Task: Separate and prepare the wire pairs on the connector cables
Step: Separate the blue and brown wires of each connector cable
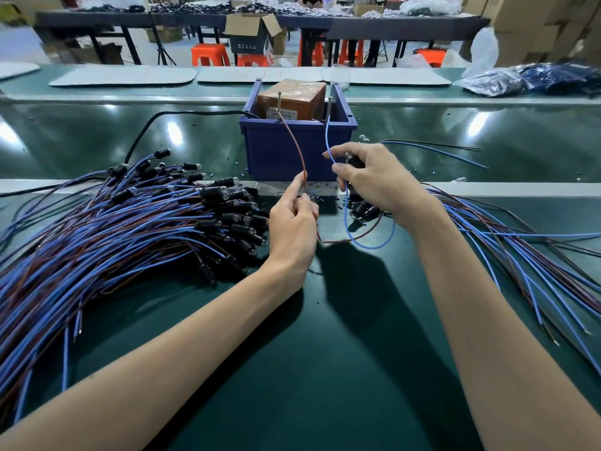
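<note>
Blue bin (297, 148), orange stools (209, 55) (plastic, seemingly)

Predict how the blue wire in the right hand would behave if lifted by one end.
Probably semi-stiff: the blue wire stands nearly upright above the right hand. Likely springy: below the hand it holds a smooth loop. Seemingly light: a fingertip pinch carries it.

On the worktop (325, 369) a heap of cables (130, 229) lies left, a smaller spread (520, 255) right, one cable (374, 247) between them, and behind it a bin (276, 157) with a box (291, 97) in it.
</note>
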